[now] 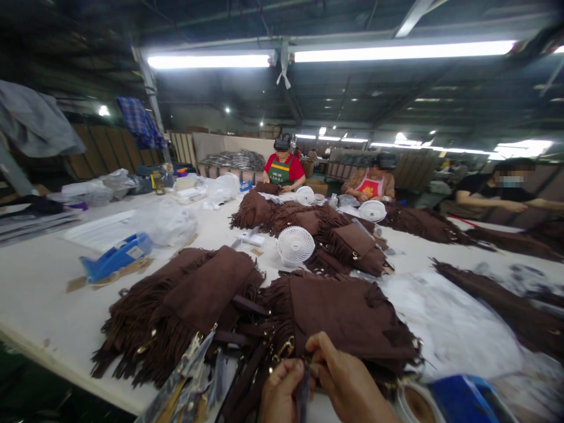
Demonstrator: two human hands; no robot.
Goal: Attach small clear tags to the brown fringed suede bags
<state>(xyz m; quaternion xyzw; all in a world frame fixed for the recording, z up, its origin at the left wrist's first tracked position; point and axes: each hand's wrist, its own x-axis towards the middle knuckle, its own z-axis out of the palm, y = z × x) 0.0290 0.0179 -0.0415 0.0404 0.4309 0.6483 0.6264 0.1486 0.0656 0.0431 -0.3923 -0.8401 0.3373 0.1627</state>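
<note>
My left hand [282, 390] and my right hand [346, 382] meet at the bottom middle, both pinched on a dark brown strap [303, 388] that runs down between them. Just beyond my fingers lies a brown fringed suede bag [348, 314] with gold clasps [284, 348] at its near edge. To its left rests another fringed bag [194, 299]. Loose brown straps [242, 382] and silvery plastic wrappers [189, 367] lie near my left hand.
A white table [39, 294] carries more fringed bags [308, 226], small white fans [295, 245], a blue tape dispenser [117, 255], clear plastic bags [165, 222] and white wrapping [453, 329]. A blue tape roll [458, 402] sits by my right wrist. Three people work across the table.
</note>
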